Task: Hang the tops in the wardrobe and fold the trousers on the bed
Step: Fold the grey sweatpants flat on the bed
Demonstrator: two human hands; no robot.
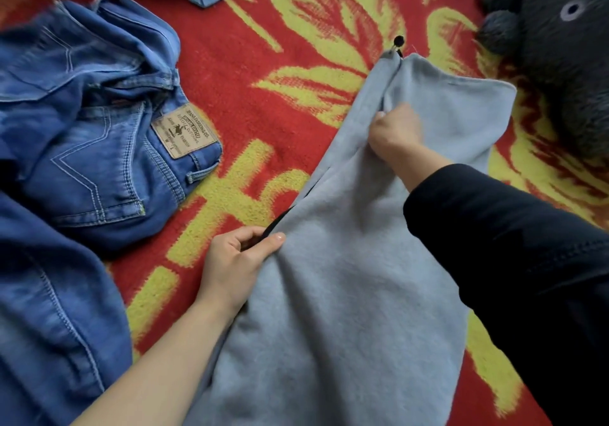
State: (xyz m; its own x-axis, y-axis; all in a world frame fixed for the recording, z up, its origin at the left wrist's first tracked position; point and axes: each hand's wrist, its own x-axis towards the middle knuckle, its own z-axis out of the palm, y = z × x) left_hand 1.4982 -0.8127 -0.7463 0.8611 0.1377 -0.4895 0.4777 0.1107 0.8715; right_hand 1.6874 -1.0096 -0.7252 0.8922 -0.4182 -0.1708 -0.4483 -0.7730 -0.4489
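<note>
Crumpled blue denim jeans point(99, 135) lie at nine o'clock on the red-and-yellow patterned blanket point(263, 47); a dark grey plush toy point(560, 47) sits at two o'clock. The pale grey fleece trousers point(329, 310) spread centrally. The left hand point(237, 257) pinches their black-trimmed edge; the right hand point(395, 132) grips a fold near the top.

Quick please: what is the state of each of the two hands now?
Left hand: closed, pinches the side edge of the grey fleece trousers.
Right hand: closed, grips the same trousers near their top end.
</note>
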